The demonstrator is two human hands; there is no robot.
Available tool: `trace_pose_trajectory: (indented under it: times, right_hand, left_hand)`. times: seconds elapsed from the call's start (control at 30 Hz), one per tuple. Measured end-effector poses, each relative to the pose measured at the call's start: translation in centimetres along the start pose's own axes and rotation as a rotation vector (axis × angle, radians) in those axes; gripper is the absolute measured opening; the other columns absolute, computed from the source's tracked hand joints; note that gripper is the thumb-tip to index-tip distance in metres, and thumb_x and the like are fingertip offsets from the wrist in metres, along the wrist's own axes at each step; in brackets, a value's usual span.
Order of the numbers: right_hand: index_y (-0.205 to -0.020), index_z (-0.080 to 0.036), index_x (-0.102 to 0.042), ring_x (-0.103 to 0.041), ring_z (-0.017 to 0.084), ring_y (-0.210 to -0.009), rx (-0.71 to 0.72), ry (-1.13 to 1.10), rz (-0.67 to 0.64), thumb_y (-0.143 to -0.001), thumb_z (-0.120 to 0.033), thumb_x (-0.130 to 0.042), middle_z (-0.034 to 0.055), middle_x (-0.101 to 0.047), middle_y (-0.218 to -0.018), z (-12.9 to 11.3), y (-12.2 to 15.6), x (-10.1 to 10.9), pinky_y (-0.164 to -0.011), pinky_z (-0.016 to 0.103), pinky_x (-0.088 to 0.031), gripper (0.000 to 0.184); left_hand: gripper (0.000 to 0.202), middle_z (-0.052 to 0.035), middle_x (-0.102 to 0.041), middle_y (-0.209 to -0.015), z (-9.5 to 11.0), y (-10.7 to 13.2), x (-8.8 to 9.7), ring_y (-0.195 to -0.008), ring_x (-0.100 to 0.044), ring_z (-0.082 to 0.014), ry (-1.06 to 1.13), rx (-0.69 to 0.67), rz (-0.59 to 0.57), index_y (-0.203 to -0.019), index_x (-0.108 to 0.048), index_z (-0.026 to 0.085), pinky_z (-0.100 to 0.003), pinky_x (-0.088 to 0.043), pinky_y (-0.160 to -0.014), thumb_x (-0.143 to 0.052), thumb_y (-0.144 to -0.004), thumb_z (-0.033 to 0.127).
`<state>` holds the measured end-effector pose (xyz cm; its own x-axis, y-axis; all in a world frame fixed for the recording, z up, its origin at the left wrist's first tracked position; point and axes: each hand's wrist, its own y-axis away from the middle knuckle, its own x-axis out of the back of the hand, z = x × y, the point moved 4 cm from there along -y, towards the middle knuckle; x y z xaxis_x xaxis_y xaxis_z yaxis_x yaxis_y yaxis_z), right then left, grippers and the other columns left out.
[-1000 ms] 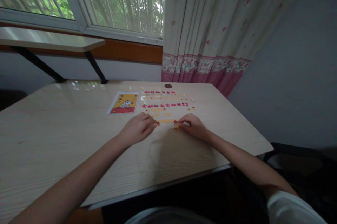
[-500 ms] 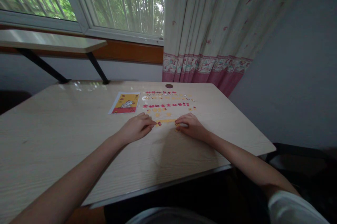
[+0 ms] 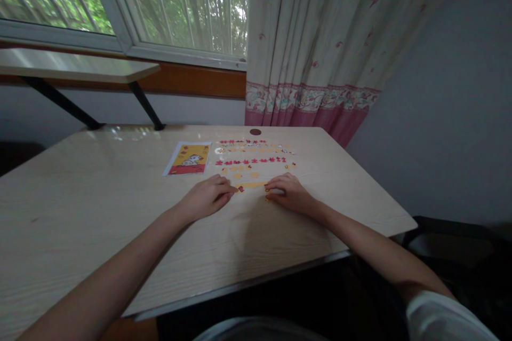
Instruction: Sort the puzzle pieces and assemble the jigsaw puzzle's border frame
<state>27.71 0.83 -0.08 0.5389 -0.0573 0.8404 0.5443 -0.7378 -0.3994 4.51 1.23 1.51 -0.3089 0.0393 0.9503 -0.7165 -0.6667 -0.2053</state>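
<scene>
A: Starting at the left, with the yellow strip (image 3: 253,185) as landmark?
B: Black-legged shelf (image 3: 80,66): far left of the strip, beyond it. Printed picture (image 3: 188,158): left of the strip and a little beyond, flat on the table (image 3: 100,213); pale animal on yellow over red.
A: Left hand?
B: Left hand (image 3: 210,196): at the strip's left end, fingers curled together, forefinger reaching to the edge. Cannot tell whether it pinches or merely presses. Red mark (image 3: 241,189) visible by the fingertip.
A: The strip itself?
B: Flat on the table, between the two hands. Just beyond it, loose yellow pieces (image 3: 255,175); farther beyond, a row of red pieces (image 3: 247,161), then more small pieces, too small to read singly.
A: Right hand?
B: Right hand (image 3: 294,193): at the strip's right end, thumb and forefinger parted, tips at small pieces there. Grip on them: cannot tell.
A: Farther right?
B: Patterned curtain (image 3: 312,37), well beyond the strip and mostly right of it; dark chair (image 3: 448,226), far right of it.
</scene>
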Motion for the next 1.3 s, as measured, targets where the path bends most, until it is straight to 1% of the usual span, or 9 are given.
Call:
trace_pose_trajectory:
  times: [0.17,0.4,0.53,0.67,0.77,0.9,1.03,1.13,1.3]
  right_hand:
    - [-0.095,-0.022,-0.065,-0.058,0.015,-0.095,0.002,-0.009,-0.023,-0.080,-0.033,-0.060,0.0034,-0.067,-0.100,0.0,-0.1,0.0,-0.086,0.032,-0.036,0.019]
    - [-0.097,-0.021,-0.064,-0.057,0.016,-0.096,0.019,-0.023,-0.017,-0.081,-0.031,-0.059,0.0040,-0.067,-0.099,-0.1,0.0,0.0,-0.086,0.032,-0.037,0.019]
    - [-0.093,-0.021,-0.066,-0.057,0.016,-0.096,0.008,-0.012,-0.020,-0.082,-0.031,-0.058,0.0059,-0.065,-0.101,0.0,-0.4,0.5,-0.085,0.032,-0.038,0.017]
    - [-0.089,-0.022,-0.067,-0.057,0.016,-0.092,0.007,0.015,-0.034,-0.083,-0.029,-0.055,0.0040,-0.067,-0.094,0.5,-2.1,1.3,-0.086,0.032,-0.037,0.016]
    - [-0.088,-0.021,-0.068,-0.059,0.016,-0.088,0.021,0.050,-0.074,-0.084,-0.027,-0.053,0.0034,-0.069,-0.089,0.9,-4.1,1.3,-0.085,0.032,-0.037,0.017]
    - [-0.086,-0.019,-0.070,-0.060,0.018,-0.084,-0.041,0.123,-0.059,-0.082,-0.028,-0.053,0.0047,-0.069,-0.088,1.7,-7.1,0.3,-0.082,0.032,-0.040,0.019]
    - [-0.084,-0.020,-0.071,-0.062,0.018,-0.082,-0.097,0.130,-0.054,-0.081,-0.027,-0.055,0.0046,-0.070,-0.086,2.2,-9.4,-1.1,-0.079,0.029,-0.043,0.019]
    - [-0.082,-0.021,-0.072,-0.063,0.017,-0.082,-0.126,0.115,-0.083,-0.079,-0.027,-0.057,0.0038,-0.071,-0.086,2.2,-10.1,-1.7,-0.079,0.028,-0.044,0.017]
    - [-0.081,-0.020,-0.072,-0.064,0.018,-0.081,-0.186,0.110,-0.132,-0.075,-0.028,-0.062,0.0053,-0.071,-0.085,2.5,-10.1,-2.0,-0.075,0.027,-0.045,0.014]
  left_hand:
    - [0.029,-0.0066,-0.059,-0.085,0.0,0.0,0.0,-0.084,-0.053,-0.0188,0.001,-0.001,0.010,-0.100,-0.064,0.020,-0.030,-0.044,-0.074,-0.039,-0.087,0.023]
    - [0.028,-0.0065,-0.060,-0.085,0.3,-0.1,0.1,-0.084,-0.054,-0.0186,-0.024,-0.007,0.018,-0.100,-0.063,0.019,-0.029,-0.044,-0.073,-0.039,-0.087,0.023]
    - [0.029,-0.0068,-0.061,-0.086,-0.3,0.0,0.3,-0.082,-0.055,-0.0189,-0.054,0.042,0.055,-0.099,-0.064,0.019,-0.030,-0.044,-0.071,-0.039,-0.088,0.027]
    - [0.032,-0.0074,-0.063,-0.086,-1.0,0.1,0.5,-0.083,-0.056,-0.0196,-0.093,0.098,0.086,-0.096,-0.065,0.019,-0.031,-0.045,-0.072,-0.037,-0.089,0.031]
    - [0.031,-0.0073,-0.064,-0.085,-1.3,0.2,0.6,-0.081,-0.056,-0.0197,-0.117,0.137,0.103,-0.092,-0.065,0.018,-0.030,-0.045,-0.070,-0.037,-0.088,0.031]
    - [0.029,-0.0068,-0.064,-0.085,-1.2,0.2,0.8,-0.082,-0.057,-0.0195,-0.121,0.171,0.115,-0.092,-0.065,0.019,-0.029,-0.044,-0.070,-0.039,-0.088,0.029]
    - [0.028,-0.0071,-0.065,-0.084,-1.0,0.2,0.8,-0.082,-0.057,-0.0197,-0.118,0.177,0.099,-0.091,-0.065,0.018,-0.029,-0.044,-0.069,-0.039,-0.088,0.028]
    - [0.028,-0.0070,-0.064,-0.083,-0.9,0.1,0.7,-0.081,-0.057,-0.0195,-0.113,0.174,0.098,-0.091,-0.065,0.018,-0.029,-0.044,-0.068,-0.039,-0.088,0.028]
    - [0.027,-0.0064,-0.065,-0.082,-0.9,0.1,0.7,-0.079,-0.056,-0.0191,-0.113,0.154,0.114,-0.090,-0.065,0.018,-0.029,-0.043,-0.067,-0.039,-0.087,0.027]
